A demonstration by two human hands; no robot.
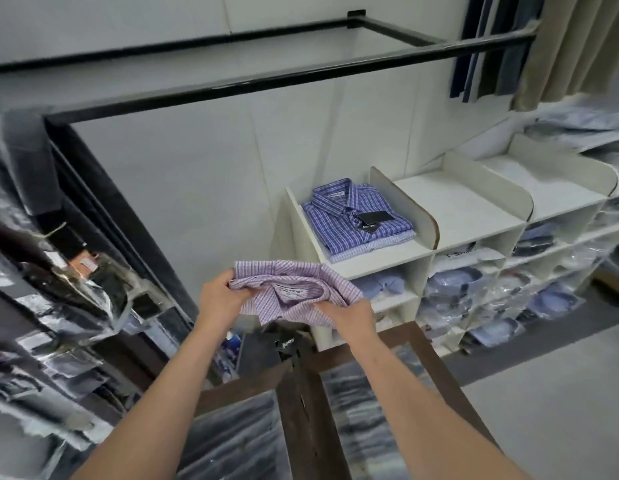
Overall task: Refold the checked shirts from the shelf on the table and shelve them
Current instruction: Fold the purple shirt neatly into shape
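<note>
Currently both hands grip one pink checked shirt [294,292] in mid-air: the left hand [219,294] bunches its left edge, the right hand [349,315] pinches its lower right edge. The shirt is crumpled, collar up, long axis running roughly 10 to 4 o'clock, with a black tag [287,342] hanging below. It hangs above the far end of the dark-framed surface [415,344], which extends toward 6 o'clock. At 1 o'clock, the shelf [380,261] carries a stack of blue checked shirts [356,216]; the compartments to their right look free.
</note>
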